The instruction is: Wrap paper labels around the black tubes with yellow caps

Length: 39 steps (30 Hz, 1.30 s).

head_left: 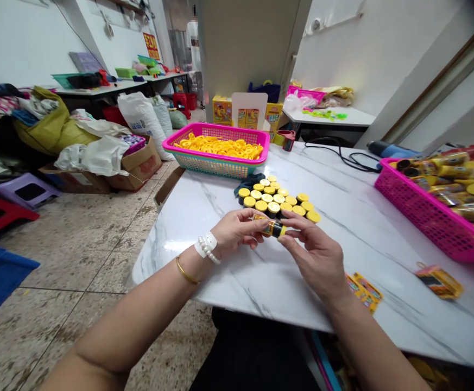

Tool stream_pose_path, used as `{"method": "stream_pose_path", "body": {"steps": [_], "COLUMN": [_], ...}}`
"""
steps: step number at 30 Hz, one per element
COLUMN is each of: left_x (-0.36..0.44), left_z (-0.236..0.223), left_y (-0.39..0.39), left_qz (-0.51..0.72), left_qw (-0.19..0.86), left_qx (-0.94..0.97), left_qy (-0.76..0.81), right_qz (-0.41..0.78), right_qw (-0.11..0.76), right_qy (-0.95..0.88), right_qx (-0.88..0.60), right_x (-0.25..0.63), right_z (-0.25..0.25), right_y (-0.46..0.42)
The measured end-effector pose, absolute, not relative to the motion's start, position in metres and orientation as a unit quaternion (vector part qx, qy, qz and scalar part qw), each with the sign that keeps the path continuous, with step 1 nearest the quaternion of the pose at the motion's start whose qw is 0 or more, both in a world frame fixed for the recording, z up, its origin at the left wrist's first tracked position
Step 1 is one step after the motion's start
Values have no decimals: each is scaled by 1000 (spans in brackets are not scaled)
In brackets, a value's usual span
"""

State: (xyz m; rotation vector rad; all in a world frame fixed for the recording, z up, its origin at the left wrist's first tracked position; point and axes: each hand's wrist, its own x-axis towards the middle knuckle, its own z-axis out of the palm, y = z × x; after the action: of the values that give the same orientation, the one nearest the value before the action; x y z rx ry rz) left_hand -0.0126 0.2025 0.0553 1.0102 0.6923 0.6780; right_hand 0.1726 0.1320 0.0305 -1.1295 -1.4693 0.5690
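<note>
In front of me, over the table, both hands are at one small black cylindrical bottle [276, 228] with a yellow end and a printed yellow wrapper. My left hand [237, 231] pinches the wrapped end between thumb and fingers. At the other end, the thumb and fingers of my right hand [316, 252] close around the yellow part. Just beyond my hands stand several black bottles with yellow caps [278, 199], grouped close together. Flat printed yellow cards [365, 292] lie by my right forearm, partly hidden by it.
A pink-rimmed basket [216, 129] of yellow plastic pieces stands at the table's far left. On the right, a pink basket [432, 225] is heaped with wrapped bottles. A printed yellow pack [440, 281] lies near it. A black cable [353, 160] curls at the back.
</note>
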Motion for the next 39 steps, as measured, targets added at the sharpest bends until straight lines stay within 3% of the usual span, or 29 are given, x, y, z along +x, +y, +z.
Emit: {"method": "stream_pose_path", "body": {"steps": [5,10,15,20,27,31,39], "left_x": [-9,-9,-10,-9,-13,-12,-5], "left_z": [50,53,52,50,49,45,41], "left_y": [202,201,201,201,205,206,202], "left_qz": [311,302,293,277,206,258,301], "left_qw": [743,744,738,756,763,749,671], "left_qx": [496,494,517,508,520,543,623], "left_qy": [326,335,320,307,324,277,265], "right_qz": [166,260,192,225,112,78,226], "right_qw": [511,548,526,517,505,511,563], "right_qy": [-671,-621,-661,-671,-715,-725,-609], "right_qx": [-511,-497,-500,-481,-470,-455,-512], "right_x": [173,170,170,169,171,172,167], "right_z": [30,32,31,32,29,29,24], "right_y": [134,132,132,130,130,129,128]}}
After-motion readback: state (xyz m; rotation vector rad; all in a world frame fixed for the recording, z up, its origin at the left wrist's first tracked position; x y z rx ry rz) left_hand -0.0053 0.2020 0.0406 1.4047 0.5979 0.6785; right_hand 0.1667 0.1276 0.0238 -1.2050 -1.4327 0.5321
